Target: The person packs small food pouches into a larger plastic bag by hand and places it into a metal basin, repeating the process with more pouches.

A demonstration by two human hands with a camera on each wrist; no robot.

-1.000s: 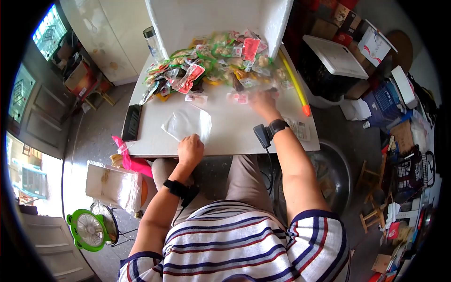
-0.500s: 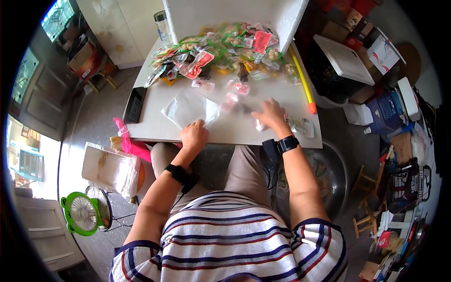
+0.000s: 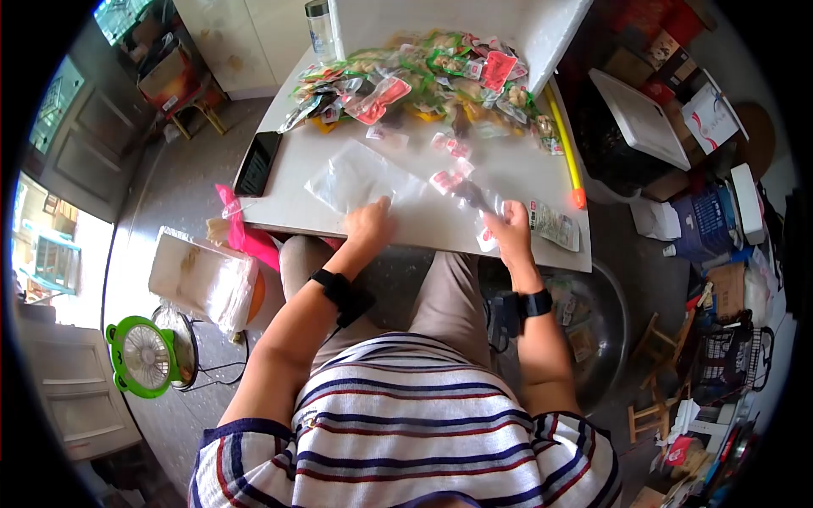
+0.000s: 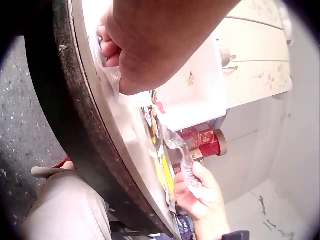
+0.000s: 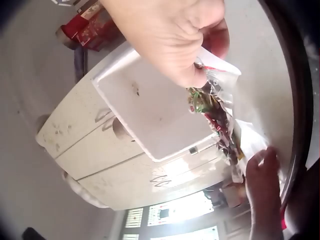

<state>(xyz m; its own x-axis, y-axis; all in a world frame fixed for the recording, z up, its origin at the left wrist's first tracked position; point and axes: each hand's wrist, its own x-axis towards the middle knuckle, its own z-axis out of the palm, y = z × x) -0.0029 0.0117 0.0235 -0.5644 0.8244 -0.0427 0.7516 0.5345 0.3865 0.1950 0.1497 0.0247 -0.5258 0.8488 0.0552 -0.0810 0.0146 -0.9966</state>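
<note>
A large clear plastic bag (image 3: 349,176) lies flat on the white table. At its near edge, close to the table's front, my left hand (image 3: 370,222) grips the plastic with curled fingers. My right hand (image 3: 513,235) pinches a small clear packet with red print (image 4: 194,186), held up to the right of the bag. Other small packets with red print (image 3: 451,146) lie on the table between the bag and a heap of packets. That heap of colourful sealed snack packets (image 3: 440,72) spreads across the back of the table.
A white foam box (image 3: 449,19) stands behind the heap. A black phone (image 3: 257,165) lies at the left edge, a glass jar (image 3: 321,34) behind it. On the right are a yellow stick (image 3: 563,140) and a greenish packet (image 3: 555,226). A metal basin (image 3: 605,330) sits below.
My right hand has drawn back from the front of the heap towards the near edge and now holds a small packet. Small red-printed packets have shifted nearer the bag. My left hand stays on the bag.
</note>
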